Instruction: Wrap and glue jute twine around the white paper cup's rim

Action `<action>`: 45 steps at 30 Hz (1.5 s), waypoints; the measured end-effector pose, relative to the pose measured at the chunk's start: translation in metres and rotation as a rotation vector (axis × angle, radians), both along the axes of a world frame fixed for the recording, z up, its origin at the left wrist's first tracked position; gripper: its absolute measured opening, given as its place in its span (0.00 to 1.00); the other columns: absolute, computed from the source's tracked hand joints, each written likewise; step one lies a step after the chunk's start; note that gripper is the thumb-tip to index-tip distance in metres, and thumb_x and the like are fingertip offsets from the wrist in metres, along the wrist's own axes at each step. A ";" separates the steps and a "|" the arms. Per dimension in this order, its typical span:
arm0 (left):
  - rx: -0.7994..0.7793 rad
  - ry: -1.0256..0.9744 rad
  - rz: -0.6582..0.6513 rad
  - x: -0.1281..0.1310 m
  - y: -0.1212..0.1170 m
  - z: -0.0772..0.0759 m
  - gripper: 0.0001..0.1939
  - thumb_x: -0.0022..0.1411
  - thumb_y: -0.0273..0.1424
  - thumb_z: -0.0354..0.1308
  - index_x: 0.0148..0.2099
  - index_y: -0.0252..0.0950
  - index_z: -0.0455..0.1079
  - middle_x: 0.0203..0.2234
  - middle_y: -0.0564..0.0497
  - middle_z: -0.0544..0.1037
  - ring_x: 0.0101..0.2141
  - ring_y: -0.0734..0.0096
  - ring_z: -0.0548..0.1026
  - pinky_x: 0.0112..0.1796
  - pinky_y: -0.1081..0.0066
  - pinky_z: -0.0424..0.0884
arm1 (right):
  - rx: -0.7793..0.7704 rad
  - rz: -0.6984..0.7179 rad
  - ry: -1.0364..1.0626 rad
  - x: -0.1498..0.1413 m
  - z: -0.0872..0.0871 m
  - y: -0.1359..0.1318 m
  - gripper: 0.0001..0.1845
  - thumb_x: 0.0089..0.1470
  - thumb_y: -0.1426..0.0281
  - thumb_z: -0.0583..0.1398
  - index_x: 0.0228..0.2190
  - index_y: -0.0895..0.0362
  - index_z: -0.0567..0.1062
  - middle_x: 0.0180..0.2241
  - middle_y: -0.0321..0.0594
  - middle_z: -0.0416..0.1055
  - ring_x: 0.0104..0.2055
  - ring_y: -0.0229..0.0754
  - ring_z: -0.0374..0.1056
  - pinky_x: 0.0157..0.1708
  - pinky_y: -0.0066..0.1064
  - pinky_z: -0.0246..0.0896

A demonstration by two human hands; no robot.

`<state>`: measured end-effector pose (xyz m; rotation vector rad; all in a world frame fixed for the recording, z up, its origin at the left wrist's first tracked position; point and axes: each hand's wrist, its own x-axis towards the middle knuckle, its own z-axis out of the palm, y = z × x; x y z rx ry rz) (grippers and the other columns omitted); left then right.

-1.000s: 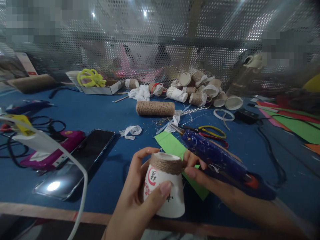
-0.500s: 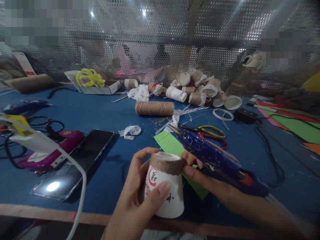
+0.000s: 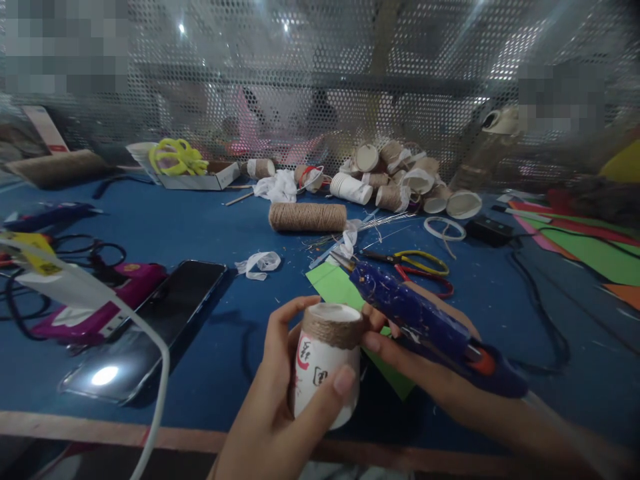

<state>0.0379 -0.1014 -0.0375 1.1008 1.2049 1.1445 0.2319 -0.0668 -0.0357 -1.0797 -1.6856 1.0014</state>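
Left grip (image 3: 280,400): holds white, twine-banded paper cup (image 3: 327,353) near desk (image 3: 220,380) front edge
Right grip (image 3: 420,370): holds dark-blue plastic glue gun (image 3: 415,313)

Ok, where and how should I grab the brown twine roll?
Probably mid-length, from above: the twine roll lies on its side, running left to right, so straddle it front to back, away from the crumpled white material by its right end.

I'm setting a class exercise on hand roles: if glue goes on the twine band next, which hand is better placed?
Probably the right hand: it holds the blue glue gun, and its fingertips are at the twine band, though the nozzle points away. The left hand is gripping the white cup.
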 end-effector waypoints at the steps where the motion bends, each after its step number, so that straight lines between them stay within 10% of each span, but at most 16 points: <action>1: -0.003 0.002 0.002 0.000 0.000 0.001 0.30 0.64 0.45 0.67 0.63 0.49 0.61 0.48 0.51 0.85 0.38 0.64 0.83 0.39 0.71 0.78 | 0.016 -0.006 -0.010 0.000 0.000 0.000 0.07 0.60 0.66 0.69 0.35 0.49 0.75 0.33 0.32 0.75 0.34 0.38 0.73 0.28 0.27 0.69; 15: -0.011 -0.075 0.096 0.000 0.005 0.002 0.27 0.58 0.43 0.73 0.58 0.49 0.72 0.53 0.53 0.83 0.51 0.64 0.79 0.44 0.76 0.75 | -0.001 -0.038 -0.031 0.002 -0.001 0.003 0.08 0.58 0.63 0.70 0.37 0.48 0.77 0.33 0.34 0.78 0.32 0.41 0.75 0.26 0.31 0.70; 32: -0.050 -0.224 0.149 -0.005 0.009 -0.006 0.29 0.64 0.42 0.69 0.63 0.50 0.63 0.55 0.49 0.81 0.51 0.57 0.82 0.44 0.71 0.78 | 0.029 -0.006 -0.038 0.002 0.002 0.005 0.04 0.59 0.64 0.70 0.36 0.47 0.80 0.35 0.35 0.81 0.36 0.45 0.79 0.31 0.33 0.77; 40: -0.065 -0.238 0.134 -0.005 0.009 -0.007 0.26 0.65 0.41 0.68 0.62 0.48 0.66 0.52 0.48 0.84 0.49 0.56 0.83 0.41 0.71 0.79 | 0.018 0.033 0.059 -0.001 0.002 0.004 0.39 0.42 0.64 0.79 0.54 0.37 0.76 0.55 0.33 0.77 0.46 0.49 0.79 0.44 0.40 0.80; 45: -0.082 -0.290 0.154 -0.004 0.009 -0.006 0.24 0.63 0.41 0.71 0.59 0.48 0.70 0.46 0.53 0.87 0.43 0.66 0.85 0.35 0.80 0.77 | 0.092 0.065 -0.003 -0.003 0.004 0.006 0.42 0.36 0.62 0.81 0.53 0.37 0.76 0.56 0.34 0.76 0.58 0.56 0.74 0.58 0.47 0.74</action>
